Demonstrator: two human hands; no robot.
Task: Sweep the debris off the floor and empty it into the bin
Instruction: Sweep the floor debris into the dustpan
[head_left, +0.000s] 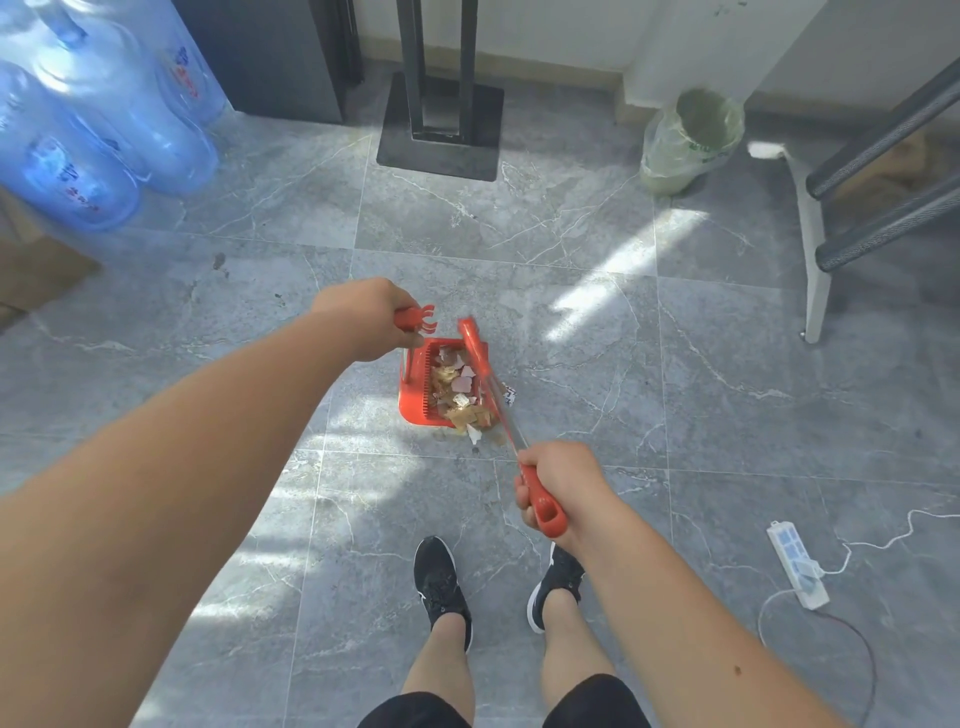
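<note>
The left hand (366, 319) closes its fingers (415, 340) around the red handle top of the dustpan (415, 384). This grip holds the pan upright on the floor (571, 249) with its open mouth facing the broom, so that swept material has a fixed wall to collect against. The right hand (558, 480) wraps its fingers (524, 499) tight around the red grip of the broom (485, 379). The shaft slopes down and away from the person to a red head that sits at the pan mouth, a position that suits pushing scraps inward with short strokes.

The debris (457, 389) lies mostly inside the dustpan. A few pieces rest just outside its near lip, touching the floor. The scraps look like thin, flat, irregular flakes in white, tan and pink, light enough to scatter if the pan is lifted abruptly.

The dustpan is rigid red plastic with a comb-like toothed ridge along one inner side. The broom shaft appears metallic and smooth between its red plastic ends. The floor consists of smooth grey marbled tiles with fine white veining, which offers little resistance to sweeping.

The bin (691, 140) stands well apart, beyond the pan and to the right, near the wall. It is round and lined with a translucent greenish bag folded over its rim. Judgement: sweeping is near completion; emptying is not yet done.
</note>
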